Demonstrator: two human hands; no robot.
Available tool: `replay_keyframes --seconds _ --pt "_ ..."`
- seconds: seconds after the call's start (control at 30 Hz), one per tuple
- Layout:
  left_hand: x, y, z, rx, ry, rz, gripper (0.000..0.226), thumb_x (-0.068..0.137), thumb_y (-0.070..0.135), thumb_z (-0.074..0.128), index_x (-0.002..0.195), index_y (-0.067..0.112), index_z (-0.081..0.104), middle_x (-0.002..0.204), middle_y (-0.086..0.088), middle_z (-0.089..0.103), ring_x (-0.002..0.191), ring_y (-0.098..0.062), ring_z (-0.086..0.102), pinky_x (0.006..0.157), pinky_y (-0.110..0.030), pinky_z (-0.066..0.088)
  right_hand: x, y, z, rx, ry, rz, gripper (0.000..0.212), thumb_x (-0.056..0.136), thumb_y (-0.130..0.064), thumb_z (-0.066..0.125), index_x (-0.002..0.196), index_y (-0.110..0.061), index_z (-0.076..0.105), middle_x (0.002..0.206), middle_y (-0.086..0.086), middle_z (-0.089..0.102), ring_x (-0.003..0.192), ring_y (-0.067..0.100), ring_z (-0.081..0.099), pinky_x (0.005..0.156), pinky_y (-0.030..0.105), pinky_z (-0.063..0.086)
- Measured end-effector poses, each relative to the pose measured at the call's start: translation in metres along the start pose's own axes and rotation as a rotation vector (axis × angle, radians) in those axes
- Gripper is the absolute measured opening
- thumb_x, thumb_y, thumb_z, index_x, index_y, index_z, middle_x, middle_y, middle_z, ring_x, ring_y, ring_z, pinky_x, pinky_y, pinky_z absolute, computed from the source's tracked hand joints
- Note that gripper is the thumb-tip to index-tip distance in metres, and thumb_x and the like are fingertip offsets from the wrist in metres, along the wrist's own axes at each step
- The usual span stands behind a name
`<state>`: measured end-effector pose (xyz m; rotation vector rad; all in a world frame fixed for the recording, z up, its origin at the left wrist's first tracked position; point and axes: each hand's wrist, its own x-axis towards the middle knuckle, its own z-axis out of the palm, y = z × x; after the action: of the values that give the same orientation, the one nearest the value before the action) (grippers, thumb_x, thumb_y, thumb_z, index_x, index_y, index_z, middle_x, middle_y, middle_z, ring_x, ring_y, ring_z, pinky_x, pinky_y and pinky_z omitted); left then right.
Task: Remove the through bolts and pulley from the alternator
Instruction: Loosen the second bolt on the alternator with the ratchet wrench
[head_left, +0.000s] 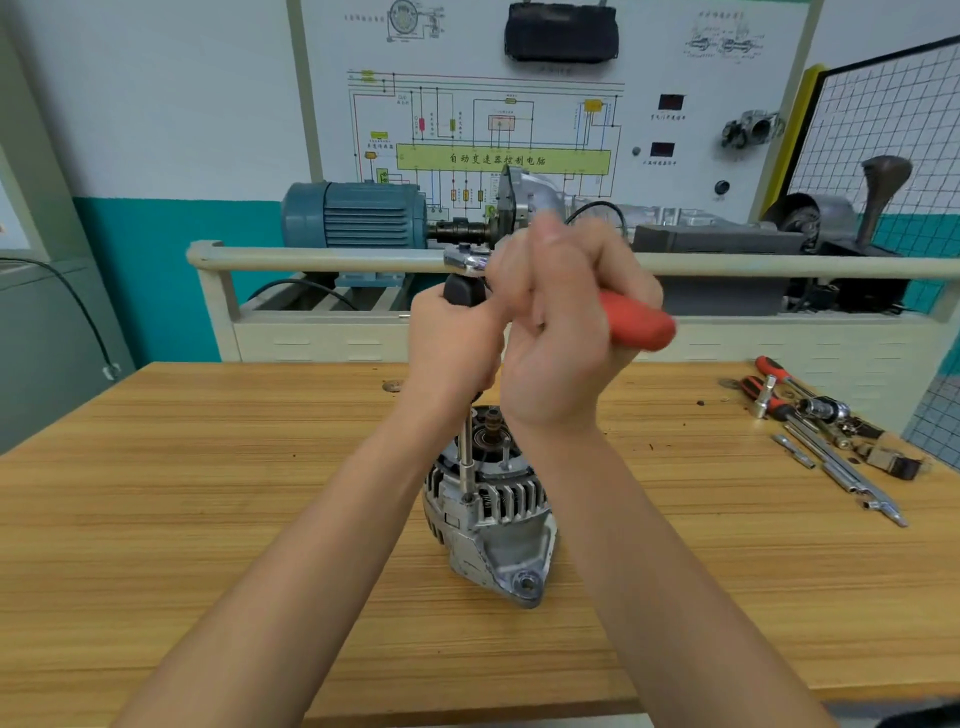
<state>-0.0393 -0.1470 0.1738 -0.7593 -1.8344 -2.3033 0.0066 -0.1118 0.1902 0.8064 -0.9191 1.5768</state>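
Ribbed grey metal alternator (488, 512) sat upright near the middle of the wood-grain table (208, 493), with a thin steel extension bar (467, 452) standing on a bolt at its rim. Left hand (452, 348) was wrapped around the black grip up top, right hand (561, 332) curled around the ratchet (636, 319) with its smooth red handle. Right fingers were blurry, and the hands hid the joint between ratchet and bar.

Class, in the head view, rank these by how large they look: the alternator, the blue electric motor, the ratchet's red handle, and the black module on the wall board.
1. Alternator
2. Blue electric motor, though it stands farther back, so its real size may well be greater
3. Black module
4. Red handle, partly covered by the right hand
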Motion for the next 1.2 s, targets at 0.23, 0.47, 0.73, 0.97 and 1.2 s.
replay_keyframes --seconds 0.23,0.47,0.73,0.97,1.2 --pt "0.001 0.0 -0.016 -0.119 -0.198 -0.018 0.04 0.078 -0.002 0.058 0.053 0.019 0.036 0.04 0.005 0.029 0.034 -0.01 0.023 0.037 -0.015 0.022 0.017 -0.005 -0.012 0.314 0.014 0.285 0.051 0.085 -0.004 0.04 0.037 -0.021 0.038 0.034 -0.007 0.029 0.035 0.008 0.019 0.045 0.025 0.021" --pt "0.005 0.003 -0.022 -0.291 -0.602 -0.167 0.033 0.075 0.009 0.056 0.049 0.017 0.038 0.038 0.007 0.026 0.029 -0.006 0.021 0.035 -0.013 0.019 0.038 -0.002 -0.037 0.764 0.265 0.662 0.047 0.083 -0.014 0.04 0.036 -0.016 0.034 0.032 -0.003 0.024 0.039 0.012 0.007 0.041 0.021 0.019" --pt "0.002 0.001 -0.007 -0.123 -0.112 -0.066 0.044 0.085 -0.002 0.057 0.054 0.019 0.034 0.04 0.007 0.029 0.034 -0.008 0.022 0.038 -0.013 0.019 0.009 -0.004 -0.006 0.218 0.066 0.215 0.045 0.083 0.0 0.041 0.042 -0.018 0.037 0.037 -0.004 0.028 0.036 0.01 0.023 0.047 0.027 0.021" --pt "0.0 -0.002 -0.012 -0.152 -0.15 -0.003 0.044 0.078 -0.001 0.061 0.049 0.022 0.037 0.04 0.008 0.03 0.033 -0.007 0.022 0.038 -0.012 0.021 0.014 -0.006 -0.009 0.302 0.044 0.284 0.049 0.082 -0.002 0.041 0.037 -0.02 0.036 0.034 -0.006 0.027 0.035 0.009 0.018 0.046 0.024 0.021" --pt "0.002 0.003 -0.024 -0.211 -0.531 -0.106 0.039 0.077 0.005 0.06 0.046 0.021 0.043 0.038 0.006 0.03 0.031 -0.01 0.025 0.037 -0.016 0.024 0.041 0.001 -0.034 0.774 0.315 0.688 0.052 0.088 -0.013 0.036 0.036 -0.016 0.032 0.032 -0.003 0.022 0.033 0.011 0.009 0.038 0.021 0.019"
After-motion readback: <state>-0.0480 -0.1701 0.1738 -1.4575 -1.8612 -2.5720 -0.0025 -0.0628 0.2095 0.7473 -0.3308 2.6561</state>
